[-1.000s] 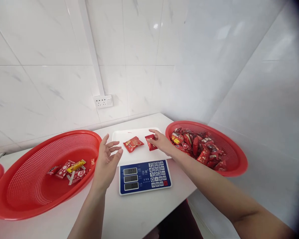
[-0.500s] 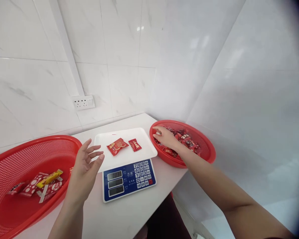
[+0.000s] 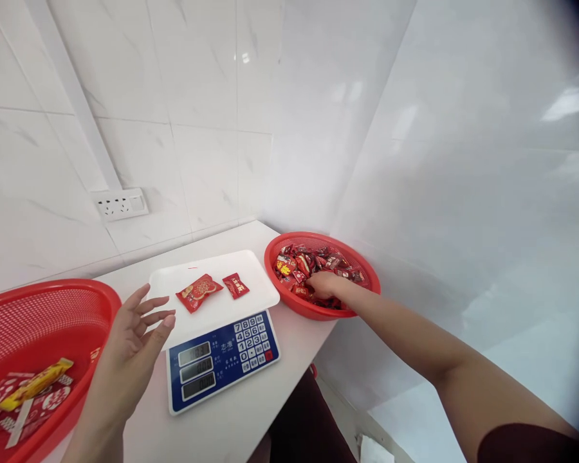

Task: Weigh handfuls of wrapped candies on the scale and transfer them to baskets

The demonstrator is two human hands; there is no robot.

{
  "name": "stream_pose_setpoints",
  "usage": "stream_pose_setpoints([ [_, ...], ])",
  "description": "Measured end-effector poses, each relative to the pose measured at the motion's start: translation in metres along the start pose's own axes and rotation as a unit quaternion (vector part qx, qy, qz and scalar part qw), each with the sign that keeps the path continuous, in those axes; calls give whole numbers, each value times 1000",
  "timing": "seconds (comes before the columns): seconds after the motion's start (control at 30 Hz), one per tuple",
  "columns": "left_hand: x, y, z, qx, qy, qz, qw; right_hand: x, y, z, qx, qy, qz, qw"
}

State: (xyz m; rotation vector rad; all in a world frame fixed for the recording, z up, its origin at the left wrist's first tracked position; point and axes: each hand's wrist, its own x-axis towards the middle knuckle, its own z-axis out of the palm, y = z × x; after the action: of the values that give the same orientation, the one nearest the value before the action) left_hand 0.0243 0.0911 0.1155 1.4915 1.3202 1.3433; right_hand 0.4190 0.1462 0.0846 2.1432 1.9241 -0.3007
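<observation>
My right hand reaches into the right red basket, its fingertips down among many small wrapped candies and hidden by them. Whether it grips one of them I cannot see. With fingers spread, my left hand hovers in the air beside the left edge of the white weighing tray, holding nothing. On that tray lie a larger red snack packet and a smaller red candy packet, a little apart. The tray sits on a digital scale with a blue panel and lit number displays.
A larger red basket stands at the left with several packets inside, one a yellow-wrapped stick. Behind the white table rises a tiled wall with a socket. A side wall closes in on the right.
My right hand has moved from the basket's left rim down into the candies. My left hand stays spread near the tray. The view has turned to the right.
</observation>
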Motion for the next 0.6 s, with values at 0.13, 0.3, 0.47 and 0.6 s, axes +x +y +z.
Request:
stream_pose_setpoints([
  [0.13,1,-1,1,-10,1,2,1000,9,-9,4,-1,-12,-2,1000],
  [0.3,2,-3,0,-15,3,0,1000,23,-15,6,18,-32,-13,999],
  [0.47,0,-1,-1,-10,-7,-3,1000,26,-17,13,38,-2,-26,999],
  [0.6,1,0,-3,-9,-11,0,1000,19,-2,3,70,24,-55,996],
])
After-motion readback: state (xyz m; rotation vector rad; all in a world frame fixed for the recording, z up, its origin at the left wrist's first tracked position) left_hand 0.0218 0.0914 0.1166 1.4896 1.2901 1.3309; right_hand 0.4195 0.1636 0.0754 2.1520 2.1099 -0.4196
